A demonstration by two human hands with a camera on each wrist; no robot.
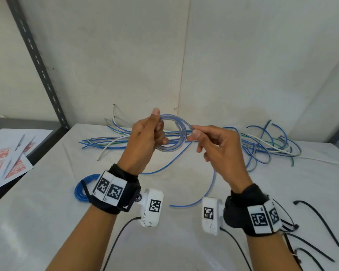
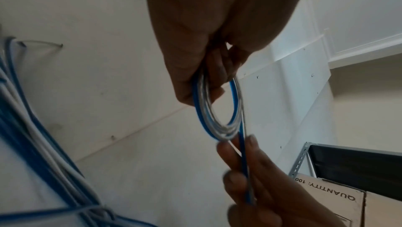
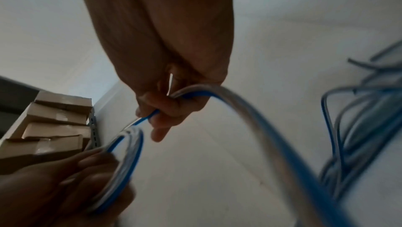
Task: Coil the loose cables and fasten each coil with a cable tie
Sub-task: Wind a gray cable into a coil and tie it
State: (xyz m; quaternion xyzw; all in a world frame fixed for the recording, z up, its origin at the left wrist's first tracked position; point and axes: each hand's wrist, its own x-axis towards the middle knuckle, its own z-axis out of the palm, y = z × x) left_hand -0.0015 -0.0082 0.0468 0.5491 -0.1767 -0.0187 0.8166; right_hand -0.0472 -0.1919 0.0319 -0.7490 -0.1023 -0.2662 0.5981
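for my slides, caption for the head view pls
Left hand holds a blue-white coil while right hand feeds cable.

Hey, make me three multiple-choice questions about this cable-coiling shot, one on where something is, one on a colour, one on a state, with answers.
1. Where do the black cable ties lie?
A. on the table, near the right wrist
B. on the papers at left
C. inside the held coil

2. What colour is the finished coil beside the left wrist?
A. red
B. blue
C. yellow

3. What state is the held coil in?
A. tied and set down
B. flat on the table
C. in the air, untied

Answers:
1. A, they lie on the white table by that wrist.
2. B, its loops are blue.
3. C, the left hand grips it while the right hand pinches its free cable; no tie shows.
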